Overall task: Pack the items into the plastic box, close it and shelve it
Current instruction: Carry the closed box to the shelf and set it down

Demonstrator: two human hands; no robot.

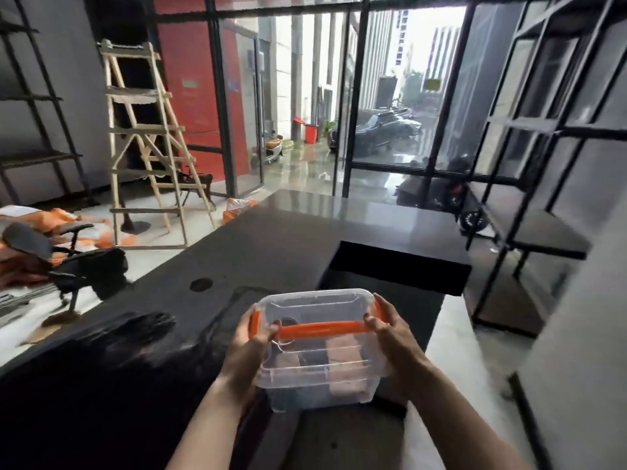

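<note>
Now both hands, left hand (249, 344), right hand (393, 337), grip lidded box (315, 351) over table (264, 252) edge.

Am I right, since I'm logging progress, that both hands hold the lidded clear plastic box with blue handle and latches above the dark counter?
Not quite: the head view shows the handle and latches are orange, not blue. Both the left hand and right hand do hold the lidded clear plastic box above the dark counter.
</note>
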